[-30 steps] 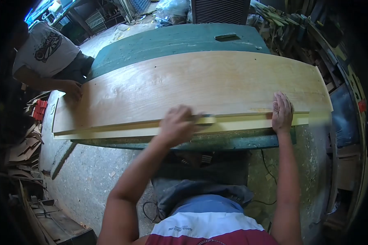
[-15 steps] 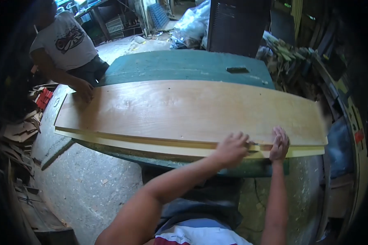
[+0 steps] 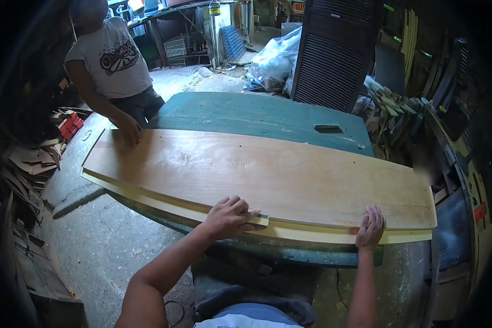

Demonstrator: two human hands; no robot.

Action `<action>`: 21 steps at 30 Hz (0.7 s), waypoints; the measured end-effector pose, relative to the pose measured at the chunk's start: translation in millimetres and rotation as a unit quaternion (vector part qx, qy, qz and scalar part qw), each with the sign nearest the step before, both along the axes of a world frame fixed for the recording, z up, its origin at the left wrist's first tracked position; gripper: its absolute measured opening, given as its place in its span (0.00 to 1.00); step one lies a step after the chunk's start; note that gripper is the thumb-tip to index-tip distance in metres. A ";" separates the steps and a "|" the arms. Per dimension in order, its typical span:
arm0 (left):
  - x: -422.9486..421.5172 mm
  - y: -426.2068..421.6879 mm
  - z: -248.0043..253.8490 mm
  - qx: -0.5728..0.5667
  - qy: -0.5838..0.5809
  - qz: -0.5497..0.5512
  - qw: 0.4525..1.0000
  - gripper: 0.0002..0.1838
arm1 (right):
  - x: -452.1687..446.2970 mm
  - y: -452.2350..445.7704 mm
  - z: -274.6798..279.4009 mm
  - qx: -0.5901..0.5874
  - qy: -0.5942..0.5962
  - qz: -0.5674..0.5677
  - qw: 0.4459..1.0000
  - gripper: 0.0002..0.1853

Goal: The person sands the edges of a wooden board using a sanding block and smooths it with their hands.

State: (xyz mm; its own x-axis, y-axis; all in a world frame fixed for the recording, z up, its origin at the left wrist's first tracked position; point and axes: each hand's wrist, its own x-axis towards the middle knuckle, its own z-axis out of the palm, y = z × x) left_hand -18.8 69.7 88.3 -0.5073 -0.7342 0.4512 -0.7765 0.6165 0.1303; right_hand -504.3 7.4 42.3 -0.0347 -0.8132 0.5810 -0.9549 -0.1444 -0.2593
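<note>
A long plywood panel (image 3: 246,172) lies on top of a pale wooden board or frame (image 3: 306,230) that sticks out along the near side. My left hand (image 3: 227,218) is closed around a small wooden block (image 3: 258,220) at the panel's near edge, left of the middle. Its palm side is hidden. Toward the right end, my right hand (image 3: 370,227) lies on the panel's near edge with fingers stretched flat over the top face, holding nothing.
Beneath the panel is a green table (image 3: 235,112), with a small dark block (image 3: 328,128) on its far side. A co-worker's hand (image 3: 128,131) rests on the panel's left end. A dark louvred door (image 3: 336,60) stands behind, and wood scraps (image 3: 38,156) are piled at left.
My left hand has slid left along the panel's near edge with the block, away from my right hand. The right hand stays on the edge. The camera view has shifted and tilted.
</note>
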 end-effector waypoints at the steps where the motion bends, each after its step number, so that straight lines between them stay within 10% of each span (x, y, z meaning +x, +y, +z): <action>1: -7.2 -2.7 -0.1 -0.008 -0.004 -0.008 1.000 0.27 | -0.2 0.8 0.5 0.000 0.002 -0.006 1.000 0.27; 12: -239.0 -31.9 -10.1 0.010 0.042 -0.059 0.997 0.23 | -24.1 -6.3 -9.9 0.005 -0.056 0.045 0.997 0.29; 21: -29.3 8.7 -8.8 0.000 0.011 0.101 0.995 0.22 | -27.5 -7.0 -9.6 -0.011 -0.017 0.032 0.999 0.25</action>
State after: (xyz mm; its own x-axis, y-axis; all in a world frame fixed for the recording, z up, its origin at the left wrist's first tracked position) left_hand -48.1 78.4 79.5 -0.3383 -0.8208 0.4603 -0.8818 0.4473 0.1494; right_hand -531.7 0.4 32.7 -0.0036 -0.8017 0.5977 -0.9341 -0.2107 -0.2882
